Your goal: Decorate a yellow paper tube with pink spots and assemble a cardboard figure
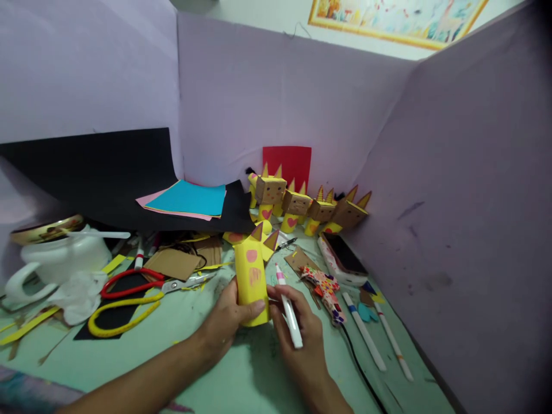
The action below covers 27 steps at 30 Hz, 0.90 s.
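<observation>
My left hand (226, 316) is closed around a yellow paper tube (245, 276) standing roughly upright, its thumb across the lower front. Pink spots are coloured on the tube's front, one round and one streaky. In my right hand (305, 333) is a white marker (290, 317) with a pink upper end, pointing up and away from me. The right fingertips are close to the tube's right side; whether they touch it I cannot tell. Just behind the tube, brown-and-yellow pointed paper pieces (271, 240) show, partly hidden by it.
Several yellow figures with cardboard heads (297, 202) stand at the back. Red-and-yellow scissors (129, 299), a white teapot-like vessel (64, 253) and cardboard scraps (176, 263) are left. On the right lie a glue gun (323, 284), a phone (345, 253) and more markers (364, 332). Purple panels (280, 103) enclose the table.
</observation>
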Available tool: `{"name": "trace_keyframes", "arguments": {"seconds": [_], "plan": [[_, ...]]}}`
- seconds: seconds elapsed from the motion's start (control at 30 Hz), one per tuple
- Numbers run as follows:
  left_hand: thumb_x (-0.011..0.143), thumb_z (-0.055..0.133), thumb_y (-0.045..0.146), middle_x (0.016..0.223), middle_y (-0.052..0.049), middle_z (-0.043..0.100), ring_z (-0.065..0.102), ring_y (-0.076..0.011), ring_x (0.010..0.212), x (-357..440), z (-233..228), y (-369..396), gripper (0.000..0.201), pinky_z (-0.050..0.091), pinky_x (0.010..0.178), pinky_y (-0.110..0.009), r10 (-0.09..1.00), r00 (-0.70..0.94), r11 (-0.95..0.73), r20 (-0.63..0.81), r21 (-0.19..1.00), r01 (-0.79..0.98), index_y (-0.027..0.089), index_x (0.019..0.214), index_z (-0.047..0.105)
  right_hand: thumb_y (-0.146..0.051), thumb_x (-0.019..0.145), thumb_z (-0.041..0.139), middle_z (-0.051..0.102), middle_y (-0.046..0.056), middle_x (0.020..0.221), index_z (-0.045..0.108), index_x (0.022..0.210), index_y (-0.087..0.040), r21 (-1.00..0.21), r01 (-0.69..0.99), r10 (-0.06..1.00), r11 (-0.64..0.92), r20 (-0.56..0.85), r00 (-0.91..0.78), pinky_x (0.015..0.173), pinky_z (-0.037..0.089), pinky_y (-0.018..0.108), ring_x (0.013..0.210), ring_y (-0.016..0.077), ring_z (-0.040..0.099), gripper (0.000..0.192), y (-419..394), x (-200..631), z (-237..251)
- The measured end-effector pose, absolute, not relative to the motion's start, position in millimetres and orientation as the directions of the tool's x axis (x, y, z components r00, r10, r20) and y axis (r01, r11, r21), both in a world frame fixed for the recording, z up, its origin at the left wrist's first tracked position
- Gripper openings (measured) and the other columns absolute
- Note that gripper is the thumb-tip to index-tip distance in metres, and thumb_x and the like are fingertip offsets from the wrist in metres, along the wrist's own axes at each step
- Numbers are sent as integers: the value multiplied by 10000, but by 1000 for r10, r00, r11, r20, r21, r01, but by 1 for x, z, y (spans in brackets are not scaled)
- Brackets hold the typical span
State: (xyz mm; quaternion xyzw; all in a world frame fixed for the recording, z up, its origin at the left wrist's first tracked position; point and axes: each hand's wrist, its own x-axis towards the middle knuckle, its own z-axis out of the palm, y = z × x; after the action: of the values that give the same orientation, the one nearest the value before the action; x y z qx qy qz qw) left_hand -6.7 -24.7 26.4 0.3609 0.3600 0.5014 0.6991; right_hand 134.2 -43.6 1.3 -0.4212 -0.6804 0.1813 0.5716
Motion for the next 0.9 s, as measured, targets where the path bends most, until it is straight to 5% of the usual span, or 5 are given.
{"name": "trace_keyframes", "arguments": {"seconds": [0.27,0.57,0.9], "plan": [[505,788,221,795,-36,676,612,-183,698,-7,23,-19,521,485,611,-270,976,171,185,-132,919,-347,133,969,567,-179,852,581,733,57,967,623,1053,-231,-733,314,780,603,624,-41,732,585,276,843,189,720,212,-45,136,8],[550,650,111,702,-35,677,625,-171,626,1,23,-27,375,490,578,-270,952,247,239,-179,940,-243,131,913,558,-416,856,602,686,22,537,722,875,-144,-845,148,703,513,513,492,545,555,294,498,171,664,298,-46,151,10],[542,746,204,740,-29,687,631,-172,674,2,9,-25,489,496,624,-273,938,309,247,-157,928,-278,127,982,546,-271,872,584,621,-26,565,678,808,-167,-742,318,634,590,670,387,495,480,221,481,108,593,154,-43,141,9]]}}
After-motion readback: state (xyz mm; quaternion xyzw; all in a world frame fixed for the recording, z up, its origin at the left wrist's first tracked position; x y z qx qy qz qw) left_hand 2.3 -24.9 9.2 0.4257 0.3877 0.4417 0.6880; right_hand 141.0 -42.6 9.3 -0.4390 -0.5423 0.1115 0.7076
